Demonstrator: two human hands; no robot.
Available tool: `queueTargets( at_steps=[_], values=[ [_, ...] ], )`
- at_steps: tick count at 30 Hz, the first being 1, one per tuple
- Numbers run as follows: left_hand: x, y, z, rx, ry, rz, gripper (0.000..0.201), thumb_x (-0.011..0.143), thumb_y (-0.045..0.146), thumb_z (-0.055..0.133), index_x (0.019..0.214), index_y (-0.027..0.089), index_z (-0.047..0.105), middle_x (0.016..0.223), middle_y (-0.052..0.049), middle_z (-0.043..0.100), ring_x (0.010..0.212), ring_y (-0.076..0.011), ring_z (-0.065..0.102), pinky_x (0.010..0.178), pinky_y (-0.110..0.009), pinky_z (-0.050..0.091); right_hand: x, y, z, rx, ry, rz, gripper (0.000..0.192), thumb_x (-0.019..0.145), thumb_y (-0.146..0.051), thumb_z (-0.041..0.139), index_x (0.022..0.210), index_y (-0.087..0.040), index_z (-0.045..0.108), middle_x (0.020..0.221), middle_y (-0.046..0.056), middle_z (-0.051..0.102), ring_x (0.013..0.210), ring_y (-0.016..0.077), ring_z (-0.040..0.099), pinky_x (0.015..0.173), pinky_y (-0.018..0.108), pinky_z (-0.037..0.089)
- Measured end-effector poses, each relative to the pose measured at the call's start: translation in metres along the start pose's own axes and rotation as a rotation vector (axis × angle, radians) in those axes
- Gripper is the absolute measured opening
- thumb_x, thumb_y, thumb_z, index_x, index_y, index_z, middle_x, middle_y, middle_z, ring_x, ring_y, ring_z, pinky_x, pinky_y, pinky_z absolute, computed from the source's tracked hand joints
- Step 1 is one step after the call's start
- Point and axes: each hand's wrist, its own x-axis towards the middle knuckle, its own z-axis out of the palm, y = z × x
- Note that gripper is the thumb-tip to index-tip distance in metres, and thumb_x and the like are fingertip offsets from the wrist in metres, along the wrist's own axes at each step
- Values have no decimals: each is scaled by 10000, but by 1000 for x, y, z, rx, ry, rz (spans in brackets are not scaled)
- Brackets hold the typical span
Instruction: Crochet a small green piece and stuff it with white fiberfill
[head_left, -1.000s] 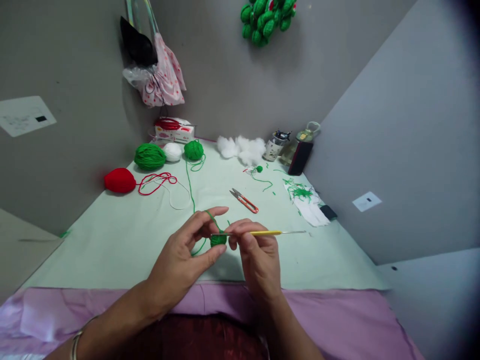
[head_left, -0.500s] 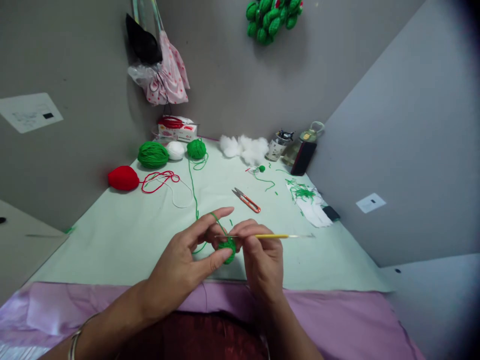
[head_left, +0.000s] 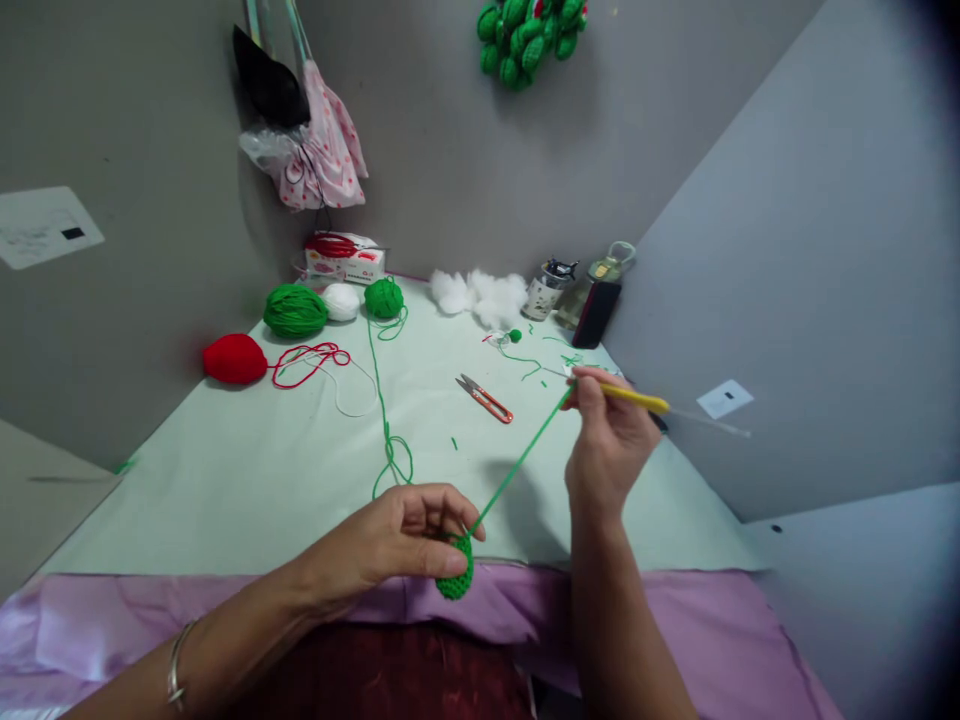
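My left hand (head_left: 405,545) pinches a small green crochet piece (head_left: 457,573) at the near edge of the pale green table (head_left: 247,470). My right hand (head_left: 609,440) is raised to the right and grips a yellow-handled crochet hook (head_left: 637,399). A taut green yarn strand (head_left: 519,464) runs from the piece up to the hook. More green yarn loops on the table and trails back to a small green yarn ball (head_left: 384,298).
At the back lie a red yarn ball (head_left: 235,359), a larger green ball (head_left: 295,311), a white ball (head_left: 341,301), white stuffing (head_left: 480,294), jars and a box (head_left: 343,260). Orange snips (head_left: 486,398) lie mid-table. Green scraps sit on paper at right.
My right hand has swung up and to the right with the hook, drawing the yarn out into a long taut strand. My left hand has dropped toward the near edge with the piece.
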Motion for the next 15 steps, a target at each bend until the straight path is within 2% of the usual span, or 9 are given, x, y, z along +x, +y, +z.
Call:
queueTargets(
  at_steps=[2, 4, 7, 8, 9, 10, 12, 14, 15],
  values=[
    [0, 6, -5, -9, -13, -22, 294, 728, 311, 888, 939, 156, 756, 807, -5, 656, 709, -115, 544, 680, -254, 402, 18, 14, -8, 12, 43, 108, 138, 928, -321, 724, 910, -197, 782, 825, 9, 708, 686, 119, 596, 697, 296, 502],
    [1, 13, -9, -61, 35, -16, 269, 722, 314, 893, 911, 154, 785, 812, -22, 686, 711, -120, 574, 689, -250, 436, 31, 28, -17, 81, -16, 256, 232, 906, -405, 718, 909, -176, 757, 957, 64, 757, 814, 155, 671, 714, 296, 531],
    [5, 28, -16, -207, 201, 84, 209, 730, 293, 901, 838, 161, 778, 767, -15, 681, 721, -128, 611, 698, -235, 508, 43, 48, -36, 67, -115, 399, 347, 933, -518, 574, 962, -186, 671, 940, 85, 769, 837, 188, 721, 778, 351, 578],
    [6, 34, -20, -266, 287, 138, 174, 734, 246, 902, 820, 162, 776, 770, -5, 674, 731, -124, 619, 727, -237, 542, 45, 53, -43, -50, -179, 410, 382, 951, -535, 501, 1006, -189, 654, 860, 70, 757, 782, 189, 715, 778, 367, 580],
    [8, 39, -23, -315, 381, 197, 139, 742, 176, 890, 821, 161, 776, 804, -2, 683, 754, -121, 630, 773, -247, 574, 46, 57, -49, -192, -299, 418, 410, 961, -545, 459, 1053, -192, 646, 786, 50, 741, 737, 192, 706, 772, 376, 580],
    [10, 44, -26, -350, 461, 250, 118, 754, 114, 865, 819, 157, 777, 828, -2, 690, 764, -120, 638, 803, -263, 600, 46, 58, -55, -263, -371, 431, 407, 937, -542, 513, 1052, -182, 664, 706, 41, 720, 686, 207, 692, 752, 392, 575],
    [14, 52, -32, -380, 545, 312, 101, 816, 45, 783, 838, 143, 778, 872, -13, 703, 789, -123, 655, 835, -289, 630, 45, 51, -63, -368, -448, 434, 348, 848, -491, 691, 994, -176, 715, 633, 37, 700, 655, 235, 675, 760, 420, 557],
    [18, 59, -36, -380, 556, 335, 133, 866, 18, 712, 858, 134, 777, 873, -20, 706, 789, -125, 665, 835, -303, 644, 40, 27, -68, -452, -456, 375, 301, 799, -420, 779, 1001, -200, 746, 749, 65, 750, 798, 273, 703, 858, 447, 540],
    [21, 61, -37, -374, 550, 339, 149, 874, 8, 695, 862, 132, 777, 868, -21, 708, 784, -124, 669, 834, -304, 646, 36, 10, -69, -518, -526, 268, 280, 853, -425, 734, 1049, -226, 754, 873, 77, 782, 878, 281, 717, 896, 453, 536]
  ],
)
